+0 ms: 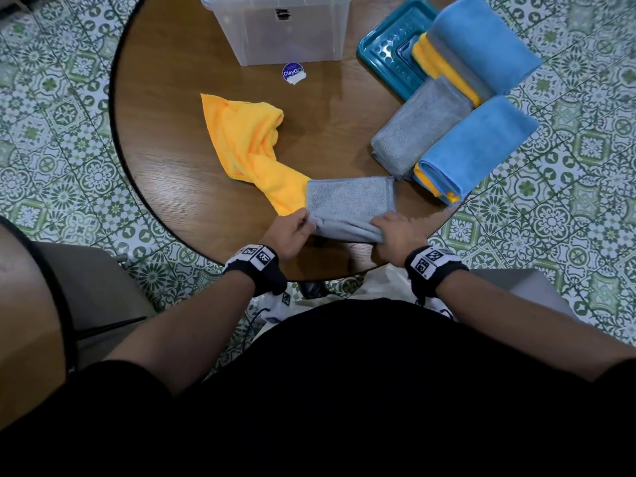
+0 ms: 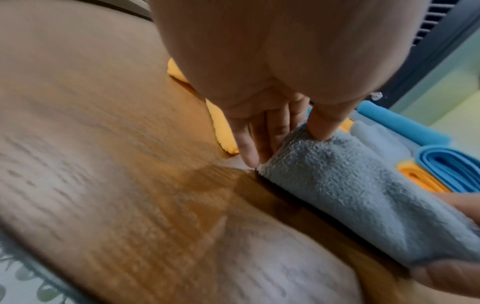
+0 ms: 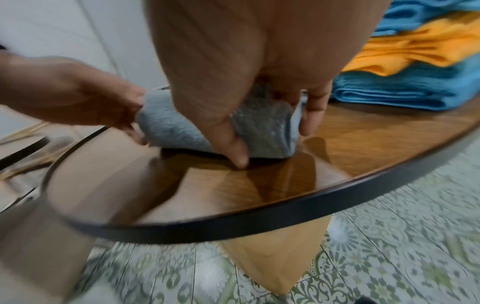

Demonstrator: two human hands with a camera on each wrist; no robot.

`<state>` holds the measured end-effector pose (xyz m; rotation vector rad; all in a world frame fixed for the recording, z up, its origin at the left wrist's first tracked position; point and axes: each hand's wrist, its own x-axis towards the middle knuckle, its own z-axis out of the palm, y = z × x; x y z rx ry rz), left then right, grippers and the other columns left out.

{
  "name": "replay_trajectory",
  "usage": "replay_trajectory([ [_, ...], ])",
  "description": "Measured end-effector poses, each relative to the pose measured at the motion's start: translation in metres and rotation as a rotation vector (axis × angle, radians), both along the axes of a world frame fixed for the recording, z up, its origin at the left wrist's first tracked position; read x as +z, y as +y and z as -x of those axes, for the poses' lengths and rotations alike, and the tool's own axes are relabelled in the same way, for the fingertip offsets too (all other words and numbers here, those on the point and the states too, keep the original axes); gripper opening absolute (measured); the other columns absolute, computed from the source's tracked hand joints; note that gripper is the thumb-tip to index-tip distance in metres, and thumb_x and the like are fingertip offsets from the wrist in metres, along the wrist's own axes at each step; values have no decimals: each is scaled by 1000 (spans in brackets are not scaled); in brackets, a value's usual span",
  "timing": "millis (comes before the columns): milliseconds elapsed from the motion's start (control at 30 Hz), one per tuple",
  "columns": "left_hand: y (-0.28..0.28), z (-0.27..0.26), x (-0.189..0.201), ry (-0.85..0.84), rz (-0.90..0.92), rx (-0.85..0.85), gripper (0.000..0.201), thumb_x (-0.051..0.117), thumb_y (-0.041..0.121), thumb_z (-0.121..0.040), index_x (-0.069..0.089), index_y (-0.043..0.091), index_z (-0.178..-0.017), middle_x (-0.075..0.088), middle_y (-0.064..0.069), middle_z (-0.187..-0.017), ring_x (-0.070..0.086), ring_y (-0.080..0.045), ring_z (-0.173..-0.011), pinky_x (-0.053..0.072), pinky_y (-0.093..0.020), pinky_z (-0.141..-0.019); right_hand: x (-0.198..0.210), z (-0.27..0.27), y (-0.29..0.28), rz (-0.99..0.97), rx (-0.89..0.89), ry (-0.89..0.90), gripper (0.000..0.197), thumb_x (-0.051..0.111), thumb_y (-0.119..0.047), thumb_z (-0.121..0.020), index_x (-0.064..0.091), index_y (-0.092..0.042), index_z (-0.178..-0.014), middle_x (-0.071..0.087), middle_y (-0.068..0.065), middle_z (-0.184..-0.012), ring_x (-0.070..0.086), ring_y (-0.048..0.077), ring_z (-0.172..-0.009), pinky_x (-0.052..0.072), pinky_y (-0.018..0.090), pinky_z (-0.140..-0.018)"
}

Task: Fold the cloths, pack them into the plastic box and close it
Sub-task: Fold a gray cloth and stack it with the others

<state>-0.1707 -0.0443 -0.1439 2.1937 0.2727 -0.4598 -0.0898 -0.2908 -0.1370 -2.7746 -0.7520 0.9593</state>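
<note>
At the table's near edge, a grey cloth is gripped by left hand and right hand.
Several cloths are folded; the orange cloth remains, the plastic box unpacked.

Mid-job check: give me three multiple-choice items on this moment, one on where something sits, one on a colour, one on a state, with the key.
1. Where does the teal lid lie?
A. on the plastic box
B. on the table, right of the box
C. on the floor

2. What colour is the cloth that both hands hold?
A. grey
B. blue
C. orange

3. How is the orange cloth left of it?
A. folded
B. inside the box
C. crumpled, unfolded

Key: 1 B, the lid lies flat beside the plastic box under folded cloths. 2 A, the left hand and right hand grip the grey cloth. 3 C, the orange cloth lies bunched on the table.
</note>
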Motion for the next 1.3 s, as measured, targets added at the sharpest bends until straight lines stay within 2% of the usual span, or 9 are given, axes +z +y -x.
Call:
replay_trajectory([
  [133,2,-6,3,24,32,90,12,47,22,-101,51,10,-101,60,-6,-85,52,-21,-77,34,-30,-69,7,-15,-14,-188,-296,21,13,71,-30,-79,69,-26,-91,62,-2,-82,61,24,-85,45,31,-70],
  [233,2,-3,3,-127,116,28,48,56,22,-92,40,23,-137,58,0,-121,60,-15,-88,46,-27,-74,13,-22,-14,-256,-401,99,14,72,-29,-83,72,-23,-95,69,3,-85,62,23,-82,48,30,-68],
  [367,-2,-2,3,-281,49,-143,58,70,23,-74,48,24,-128,47,5,-132,60,-15,-105,54,-34,-77,9,-24,-15,-326,-558,141,19,68,-29,-87,72,-22,-104,67,1,-89,60,18,-85,39,21,-62],
  [533,-3,-3,3,-320,-140,-336,63,81,36,-73,52,21,-127,39,-2,-147,54,-22,-122,53,-32,-83,4,-28,-13,-255,-650,191,32,59,-33,-94,51,-27,-64,53,-3,-67,53,23,-78,30,25,-53],
  [667,-11,-3,5,-315,-173,-514,79,79,32,-75,41,22,-144,23,-7,-159,41,-30,-135,41,-35,-101,4,-32,-7,-246,-659,202,21,58,-39,-94,59,-24,-80,61,4,-88,55,24,-85,36,28,-68],
  [867,-16,-10,4,-178,-353,-537,48,77,25,-77,57,17,-120,43,-12,-145,48,-37,-119,42,-42,-96,4,-33,-7,-254,-617,218,23,59,-42,-93,66,-20,-98,65,6,-93,60,26,-88,38,28,-69],
  [1100,-10,-4,6,-112,11,-96,30,78,30,-82,51,18,-78,56,3,-69,50,-8,-63,34,-25,-59,8,-21,-32,-176,-590,233,44,68,-57,-83,62,-14,-73,57,4,-65,56,23,-64,36,31,-56],
  [1200,-16,-14,3,-32,113,12,22,68,32,-90,52,18,-92,63,7,-74,58,-9,-69,43,-26,-63,4,-15,-35,-170,-681,256,49,66,-56,-85,56,-9,-76,56,6,-74,55,25,-74,36,32,-58],
  [1300,-24,-28,-2,-18,93,139,21,57,25,-97,48,16,-114,62,1,-71,57,-21,-63,42,-32,-59,1,-14,-31,-262,-762,272,58,64,-55,-88,64,-4,-116,65,7,-109,60,24,-95,42,28,-77],
])
